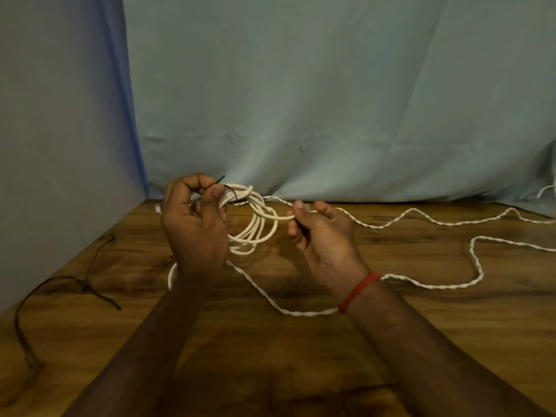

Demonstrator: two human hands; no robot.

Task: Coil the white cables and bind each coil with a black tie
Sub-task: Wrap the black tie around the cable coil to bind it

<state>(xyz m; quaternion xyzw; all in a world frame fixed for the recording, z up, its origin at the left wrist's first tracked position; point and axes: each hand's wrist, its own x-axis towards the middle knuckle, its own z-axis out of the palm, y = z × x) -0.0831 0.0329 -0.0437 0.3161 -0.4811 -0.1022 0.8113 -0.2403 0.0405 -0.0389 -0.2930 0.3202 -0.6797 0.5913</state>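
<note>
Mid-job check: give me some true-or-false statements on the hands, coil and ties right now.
1. The left hand holds the white coil. True.
2. A black tie loops over the coil. True.
3. The spare black ties lie at far right. False: they lie at the left of the table.
4. The right hand lies flat on the table. False: raised, it pinches the coil.
5. Loose white cable trails off to the right. True.

Open tabletop (270, 356) lies between black ties (87, 287), left, and loose white cable (301, 313), right.
</note>
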